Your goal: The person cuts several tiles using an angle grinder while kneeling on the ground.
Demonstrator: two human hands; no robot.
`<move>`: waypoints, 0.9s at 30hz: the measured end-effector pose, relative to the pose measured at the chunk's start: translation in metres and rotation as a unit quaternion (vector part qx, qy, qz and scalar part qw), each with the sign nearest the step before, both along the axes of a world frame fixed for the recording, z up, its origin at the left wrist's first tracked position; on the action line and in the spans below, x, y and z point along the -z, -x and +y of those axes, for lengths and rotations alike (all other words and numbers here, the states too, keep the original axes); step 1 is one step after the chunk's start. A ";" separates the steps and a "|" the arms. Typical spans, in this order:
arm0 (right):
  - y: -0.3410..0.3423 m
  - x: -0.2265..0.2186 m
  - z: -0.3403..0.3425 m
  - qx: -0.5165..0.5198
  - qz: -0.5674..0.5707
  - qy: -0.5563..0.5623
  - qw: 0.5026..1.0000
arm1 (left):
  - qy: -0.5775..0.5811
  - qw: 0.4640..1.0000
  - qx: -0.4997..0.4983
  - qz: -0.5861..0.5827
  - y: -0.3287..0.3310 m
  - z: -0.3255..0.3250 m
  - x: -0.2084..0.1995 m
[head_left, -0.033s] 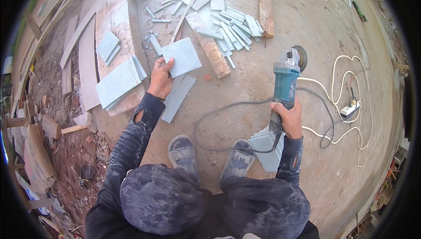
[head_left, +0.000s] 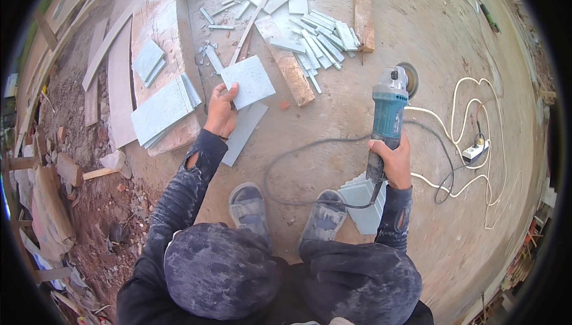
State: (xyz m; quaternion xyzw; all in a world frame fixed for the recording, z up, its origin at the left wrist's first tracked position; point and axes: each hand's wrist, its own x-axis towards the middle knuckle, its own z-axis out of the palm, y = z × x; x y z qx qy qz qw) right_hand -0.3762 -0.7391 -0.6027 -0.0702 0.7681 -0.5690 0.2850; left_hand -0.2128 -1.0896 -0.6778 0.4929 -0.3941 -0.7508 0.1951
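A pale blue-grey stone tile [head_left: 250, 81] is pinched at its left corner by my left hand [head_left: 223, 110], thumb on top. Below it on the ground lies a longer tile strip [head_left: 245, 134]. My right hand [head_left: 393, 161] is wrapped round the dark rear body of a teal angle grinder [head_left: 388, 110], whose disc [head_left: 409, 79] points away from me at the top right. The grinder's dark cord [head_left: 298, 148] loops across the ground in front of my sandals. Beside my right forearm a fanned stack of tiles [head_left: 364, 209] lies on the ground.
On the left, stacked tiles [head_left: 164, 112] lie on a wide wooden block [head_left: 173, 27]. Cut tile strips [head_left: 322, 42] are heaped ahead near wooden pieces [head_left: 363, 12]. A white power strip [head_left: 475, 150] with looping cable lies at right. Rubble [head_left: 113, 223] covers the left edge.
My left hand and the tile in it have shifted very slightly right and away from my knees. The right hand and grinder are nearly still.
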 end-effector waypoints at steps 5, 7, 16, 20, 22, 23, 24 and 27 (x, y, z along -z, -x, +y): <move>-0.005 -0.002 -0.011 -0.021 -0.009 0.023 0.999 | 0.032 0.997 -0.047 -0.054 -0.027 -0.005 0.042; -0.007 -0.001 -0.015 -0.029 -0.014 0.017 0.999 | 0.055 0.992 -0.045 -0.109 -0.033 -0.008 0.045; 0.005 -0.009 0.000 -0.012 -0.015 0.009 1.000 | 0.661 0.699 0.228 -0.152 0.059 0.032 0.006; 0.007 -0.007 -0.002 -0.023 -0.007 -0.001 1.000 | 0.729 0.514 0.418 -0.173 0.152 -0.019 0.011; 0.002 -0.016 -0.004 -0.012 -0.016 -0.016 1.000 | 0.713 0.457 0.495 -0.193 0.165 -0.028 0.018; 0.000 -0.018 -0.003 -0.007 -0.022 -0.019 1.000 | 0.733 0.441 0.493 -0.157 0.174 -0.023 0.021; 0.003 -0.009 0.008 -0.002 -0.008 -0.019 1.000 | 0.752 0.421 0.490 -0.126 0.187 -0.016 0.020; -0.002 -0.017 0.009 0.016 -0.031 -0.009 0.999 | 0.804 0.378 0.446 -0.107 0.209 0.010 0.012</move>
